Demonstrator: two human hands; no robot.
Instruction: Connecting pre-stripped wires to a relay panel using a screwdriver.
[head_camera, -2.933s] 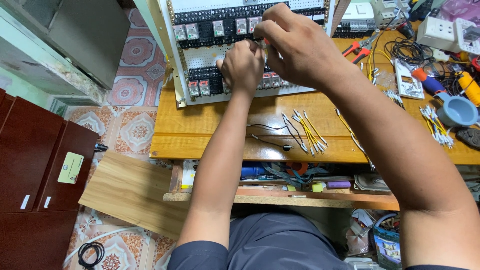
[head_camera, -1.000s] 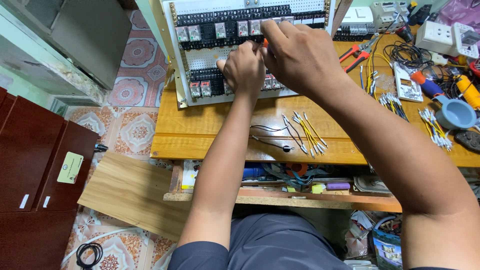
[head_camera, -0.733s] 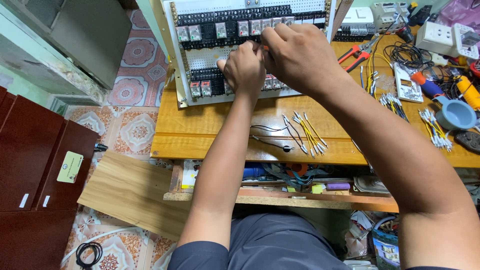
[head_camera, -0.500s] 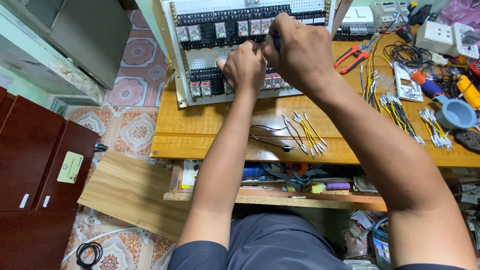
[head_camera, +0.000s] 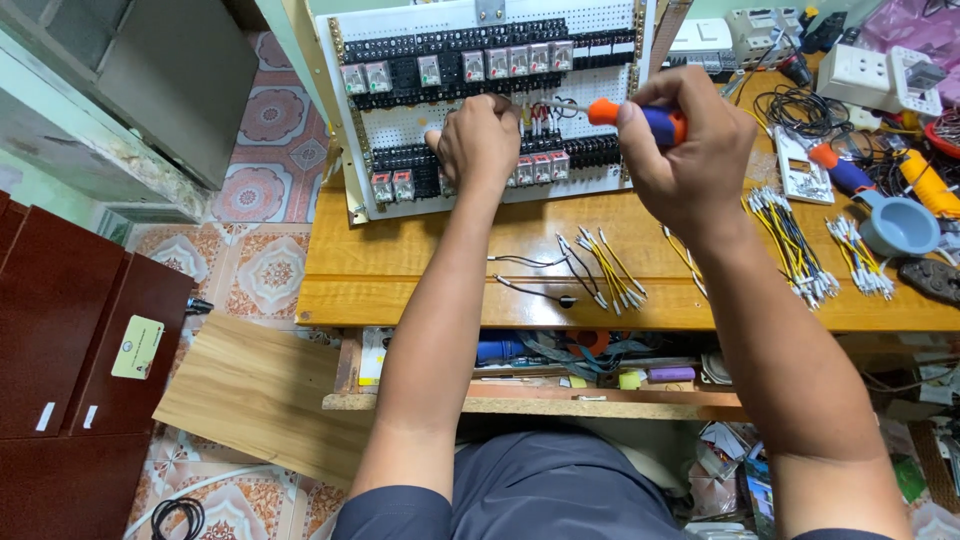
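We are partway through wiring a white perforated control panel (head_camera: 600, 25) that leans at the back of our wooden workbench (head_camera: 420, 270): two rows of black terminal blocks and clear-cased relays (head_camera: 500, 62) are already mounted across it, and a few red and yellow leads (head_camera: 538, 118) run between the rows at the panel's centre, while most terminals show no wires that we can make out. What is left looks considerable, we judge, since bundles of cut yellow-and-black jumper wires (head_camera: 790, 245) lie unused on the bench at four o'clock from the panel, with a smaller scatter of loose wires (head_camera: 600, 270) at six o'clock. Our left hand (head_camera: 480, 145) is curled into a loose fist against the panel between the two rows, fingertips pressed at the leads; whether it pinches a wire we cannot tell, as the knuckles hide the tips. Our right hand (head_camera: 690, 150), at three o'clock from the left, is wrapped firmly around the orange-and-blue handle of a screwdriver (head_camera: 625, 112), held level, its shaft pointing toward nine o'clock and its tip meeting the terminals just beside the left hand. Both forearms reach up from six o'clock, the right elbow flared outward. White sockets (head_camera: 880, 80) and a small blue cup (head_camera: 895, 225) crowd the bench's right end.
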